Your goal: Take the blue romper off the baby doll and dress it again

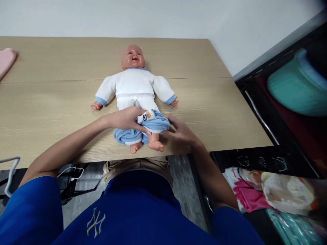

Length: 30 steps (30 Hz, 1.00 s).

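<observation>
Gripping from both sides, the left hand (127, 119) and right hand (180, 131) pinch bunched blue trousers (138, 132) around the legs of a doll (134, 85), just above its bare feet near the table's (51, 102) front edge. The trousers sit between the hands. Farther back, the doll lies face up in a white top. A pink cloth (6, 61) rests at the far left.
</observation>
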### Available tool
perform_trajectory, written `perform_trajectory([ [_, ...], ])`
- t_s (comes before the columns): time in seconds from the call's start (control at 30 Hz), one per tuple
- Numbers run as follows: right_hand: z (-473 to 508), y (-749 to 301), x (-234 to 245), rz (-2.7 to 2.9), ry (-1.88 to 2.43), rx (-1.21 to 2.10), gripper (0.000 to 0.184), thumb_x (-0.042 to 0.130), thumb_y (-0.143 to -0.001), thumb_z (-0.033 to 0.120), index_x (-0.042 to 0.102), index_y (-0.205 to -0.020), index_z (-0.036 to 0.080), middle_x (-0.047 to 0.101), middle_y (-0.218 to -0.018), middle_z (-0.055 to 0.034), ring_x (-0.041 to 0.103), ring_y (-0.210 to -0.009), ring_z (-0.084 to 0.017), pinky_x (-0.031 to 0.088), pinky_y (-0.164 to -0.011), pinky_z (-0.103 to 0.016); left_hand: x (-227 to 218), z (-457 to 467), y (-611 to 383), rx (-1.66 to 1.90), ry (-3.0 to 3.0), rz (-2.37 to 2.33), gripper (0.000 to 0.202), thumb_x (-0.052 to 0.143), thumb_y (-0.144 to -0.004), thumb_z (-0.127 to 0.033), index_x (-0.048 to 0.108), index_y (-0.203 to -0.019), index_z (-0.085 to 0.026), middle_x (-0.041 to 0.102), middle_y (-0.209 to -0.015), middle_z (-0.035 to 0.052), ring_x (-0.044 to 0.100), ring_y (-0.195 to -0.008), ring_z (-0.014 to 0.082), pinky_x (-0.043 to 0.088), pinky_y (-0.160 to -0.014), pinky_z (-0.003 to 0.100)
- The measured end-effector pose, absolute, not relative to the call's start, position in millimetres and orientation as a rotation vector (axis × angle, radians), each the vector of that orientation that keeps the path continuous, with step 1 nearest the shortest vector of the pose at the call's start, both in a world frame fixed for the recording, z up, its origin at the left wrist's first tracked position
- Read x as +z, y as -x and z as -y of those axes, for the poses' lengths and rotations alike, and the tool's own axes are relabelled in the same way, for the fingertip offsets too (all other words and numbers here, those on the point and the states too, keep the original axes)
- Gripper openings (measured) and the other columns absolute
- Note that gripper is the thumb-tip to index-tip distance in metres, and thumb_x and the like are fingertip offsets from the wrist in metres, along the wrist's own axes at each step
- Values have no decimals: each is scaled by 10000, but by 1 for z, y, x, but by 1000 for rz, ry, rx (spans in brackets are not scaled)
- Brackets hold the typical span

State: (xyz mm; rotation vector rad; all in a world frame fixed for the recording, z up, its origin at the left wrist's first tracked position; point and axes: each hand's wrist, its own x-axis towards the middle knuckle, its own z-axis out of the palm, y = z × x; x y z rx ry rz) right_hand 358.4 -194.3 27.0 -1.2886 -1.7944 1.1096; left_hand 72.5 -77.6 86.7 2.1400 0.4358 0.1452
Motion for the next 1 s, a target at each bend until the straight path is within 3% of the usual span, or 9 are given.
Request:
perform_trajectory([
  [0.1,182,-368,42,1947,1187,1014,407,806,-983,615,725,-1187,272,788,-1183,-64,738,-1124,-322,618,-1042,-486,84,84,-76,153,-2247,-490,551,847,-977,-701,754,-1159,-189,789,-1010,45,695,-884,225,477,-800,327],
  [0.2,170,-366,49,1969,1151,889,355,784,-1003,607,704,-1073,268,721,-1044,-37,691,-1025,-287,585,-1019,-461,85,93,-76,191,-2419,-612,561,784,-1019,-745,726,-1126,-197,740,-978,73,679,-886,256,469,-805,349],
  [0.37,149,-359,51,1810,1118,1249,445,776,-997,695,718,-1027,254,659,-912,3,621,-832,-213,549,-795,-352,102,101,-51,194,-2458,-807,558,795,-1015,-717,713,-1160,-185,742,-1024,100,685,-922,274,475,-806,357],
  [0.47,137,-356,47,1716,1134,1319,487,789,-979,738,722,-987,255,640,-879,7,606,-821,-206,543,-772,-342,117,94,-26,46,-2380,-839,507,840,-976,-686,749,-1104,-204,742,-985,58,663,-849,229,464,-761,336],
  [0.57,125,-353,39,1660,1130,1200,493,776,-981,755,716,-963,266,672,-931,-12,639,-898,-224,585,-865,-376,124,84,-9,-20,-2283,-769,391,813,-995,-608,767,-993,-220,724,-984,36,667,-880,211,510,-812,326],
  [0.67,114,-350,28,1649,1106,1100,480,781,-981,756,716,-1014,282,726,-1120,-55,697,-1071,-257,620,-1010,-424,120,80,-2,29,-2195,-682,301,757,-1021,-508,743,-935,-220,719,-1022,40,677,-962,213,561,-929,342],
  [0.77,106,-348,19,1672,1100,1041,443,788,-1002,720,700,-1083,294,726,-1233,-81,713,-1197,-281,617,-1135,-478,107,82,-1,167,-2154,-735,228,700,-1046,-446,695,-1017,-219,725,-1067,50,678,-989,218,580,-945,359],
  [0.9,102,-350,14,1739,1051,966,339,768,-1058,624,692,-1088,295,729,-1366,-114,703,-1383,-311,565,-1281,-553,80,89,1,469,-2060,-947,247,620,-1102,-472,585,-1066,-230,658,-984,28,627,-880,195,558,-830,347],
  [1.0,101,-354,15,1784,1057,924,315,751,-1076,609,705,-1088,298,729,-1482,-134,660,-1518,-341,504,-1362,-617,65,92,2,521,-2026,-961,347,680,-1090,-571,595,-1071,-236,643,-977,26,622,-885,203,570,-842,369],
])
